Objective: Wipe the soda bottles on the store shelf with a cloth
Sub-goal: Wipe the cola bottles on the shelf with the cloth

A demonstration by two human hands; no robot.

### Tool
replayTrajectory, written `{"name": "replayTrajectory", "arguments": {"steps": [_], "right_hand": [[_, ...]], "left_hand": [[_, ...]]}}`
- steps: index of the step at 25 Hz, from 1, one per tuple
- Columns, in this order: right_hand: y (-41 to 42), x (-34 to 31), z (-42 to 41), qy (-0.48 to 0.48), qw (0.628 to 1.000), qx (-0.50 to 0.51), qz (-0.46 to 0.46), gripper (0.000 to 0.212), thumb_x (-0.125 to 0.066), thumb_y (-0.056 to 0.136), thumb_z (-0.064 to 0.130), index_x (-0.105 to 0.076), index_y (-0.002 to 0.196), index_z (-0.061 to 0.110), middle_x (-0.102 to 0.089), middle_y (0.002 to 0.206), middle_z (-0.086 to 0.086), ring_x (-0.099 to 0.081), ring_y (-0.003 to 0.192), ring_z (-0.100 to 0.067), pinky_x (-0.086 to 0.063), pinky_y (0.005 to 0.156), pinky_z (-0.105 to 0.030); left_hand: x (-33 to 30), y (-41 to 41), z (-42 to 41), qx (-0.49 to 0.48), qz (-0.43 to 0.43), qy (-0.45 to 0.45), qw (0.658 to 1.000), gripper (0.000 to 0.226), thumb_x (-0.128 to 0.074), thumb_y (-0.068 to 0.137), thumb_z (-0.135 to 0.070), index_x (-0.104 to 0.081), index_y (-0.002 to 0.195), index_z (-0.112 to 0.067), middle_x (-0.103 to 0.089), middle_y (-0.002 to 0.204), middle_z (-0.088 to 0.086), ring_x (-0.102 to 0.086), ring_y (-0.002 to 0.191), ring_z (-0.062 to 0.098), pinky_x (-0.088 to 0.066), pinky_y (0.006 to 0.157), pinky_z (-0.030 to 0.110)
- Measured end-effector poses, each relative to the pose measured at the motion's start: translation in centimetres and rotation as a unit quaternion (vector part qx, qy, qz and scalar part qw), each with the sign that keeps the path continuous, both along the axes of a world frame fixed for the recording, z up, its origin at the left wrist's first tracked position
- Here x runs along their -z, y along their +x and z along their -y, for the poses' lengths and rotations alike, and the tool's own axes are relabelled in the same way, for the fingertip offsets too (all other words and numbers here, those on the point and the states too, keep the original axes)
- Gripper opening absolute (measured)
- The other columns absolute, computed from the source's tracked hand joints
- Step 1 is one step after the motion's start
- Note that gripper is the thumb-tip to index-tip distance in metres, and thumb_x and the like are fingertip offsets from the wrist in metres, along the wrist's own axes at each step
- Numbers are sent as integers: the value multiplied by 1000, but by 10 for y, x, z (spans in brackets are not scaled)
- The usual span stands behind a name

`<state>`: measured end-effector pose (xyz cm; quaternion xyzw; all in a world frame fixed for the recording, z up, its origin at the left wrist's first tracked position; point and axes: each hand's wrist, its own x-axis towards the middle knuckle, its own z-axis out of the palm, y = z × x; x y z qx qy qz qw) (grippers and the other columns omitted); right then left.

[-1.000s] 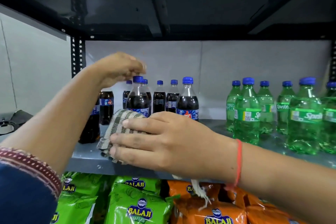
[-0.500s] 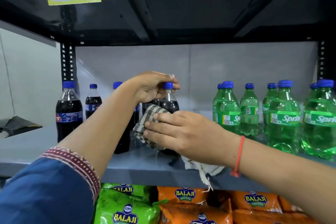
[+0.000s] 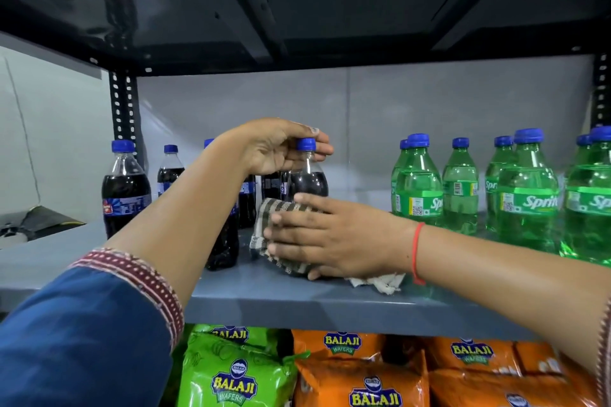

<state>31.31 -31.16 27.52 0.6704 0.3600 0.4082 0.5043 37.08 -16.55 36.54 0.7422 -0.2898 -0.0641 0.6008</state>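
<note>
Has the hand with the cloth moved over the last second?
Yes. The right hand, pressing the cloth on the cola bottle, was at the shelf's front edge; now it sits further back, nearer the green bottles.

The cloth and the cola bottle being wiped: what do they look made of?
Cloth: woven fabric, likely cotton; checked weave, frayed pale end trailing on the shelf. Cola bottle: clear glossy plastic, probably; dark liquid shows through, blue ribbed cap pinched by the left hand.
</note>
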Motion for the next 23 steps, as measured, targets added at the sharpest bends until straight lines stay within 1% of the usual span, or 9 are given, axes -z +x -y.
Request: {"name": "replayTrajectory", "arguments": {"steps": [2, 4, 6, 8, 10, 13, 16, 20, 23], "right_hand": [[2, -5, 2, 26, 1000, -9, -2, 58, -19, 91, 46, -32, 139, 17, -39, 146, 1, -29, 136, -20, -20, 113, -44], [1, -9, 1, 55, 998, -8, -7, 59, -19, 91, 46, -31, 139, 15, -39, 146, -1, -29, 136, -22, -21, 112, -45], [3, -6, 2, 14, 1000, -3, -6, 58, -20, 91, 47, -32, 139, 15, -40, 145, 0, -29, 136, -20, -23, 111, -44], [3, -6, 4, 34, 999, -10, 3, 59, -20, 91, 47, -31, 139, 15, -38, 146, 0, -28, 137, -20, -21, 112, -44], [2, -7, 2, 71, 997, -18, 2, 59, -27, 92, 48, -31, 139, 14, -38, 146, -1, -28, 137, -22, -21, 111, -45], [2, -6, 0, 19, 1000, -21, -13, 59, -37, 90, 50, -34, 138, 13, -41, 145, -2, -29, 137, -21, -22, 111, -45], [-3, -8, 2, 58, 997, -22, -51, 59, -43, 88, 43, -32, 139, 13, -38, 147, -3, -26, 138, -23, -19, 112, -46], [-13, 7, 3, -8, 994, -49, -96, 41, -29, 93, 17, -46, 131, 19, -49, 139, 4, -38, 132, -17, -36, 108, -36], [-31, 6, 12, -3, 990, -86, -109, 33, -38, 96, 13, -54, 124, 17, -56, 133, 3, -46, 127, -17, -43, 101, -31]], "left_hand": [[-1, 0, 0, 6, -11, -7, 1000, 19, -49, 87, -17, -64, 91, -7, -76, 77, 3, -70, 78, 14, -56, 77, 27], [0, 0, 0, 7, -13, -9, 1000, 19, -49, 87, -17, -64, 90, -7, -76, 77, 4, -70, 78, 14, -56, 77, 26], [0, 0, 0, 4, -2, -1, 1000, 19, -49, 87, -18, -65, 91, -7, -76, 78, 3, -70, 81, 15, -54, 80, 27], [0, 0, 0, 8, -7, -3, 1000, 19, -50, 86, -17, -65, 92, -7, -76, 79, 4, -70, 81, 15, -56, 78, 28], [0, -1, -1, 12, -14, -6, 1000, 19, -51, 86, -17, -65, 92, -6, -76, 79, 5, -71, 80, 15, -57, 73, 26], [-1, 0, -3, 17, -7, -1, 1000, 20, -51, 86, -17, -65, 93, -6, -76, 81, 5, -71, 82, 16, -57, 72, 25], [-1, 0, -2, 18, -9, -6, 1000, 20, -51, 86, -17, -64, 94, -5, -76, 79, 5, -71, 80, 15, -57, 69, 24], [-2, -1, -1, 13, -7, -3, 1000, 19, -50, 86, -17, -65, 91, -7, -76, 78, 3, -71, 80, 14, -57, 70, 24], [-5, -7, 1, -5, -6, 6, 1000, 18, -51, 85, -15, -64, 94, -5, -76, 75, 3, -70, 79, 14, -57, 70, 24]]}}
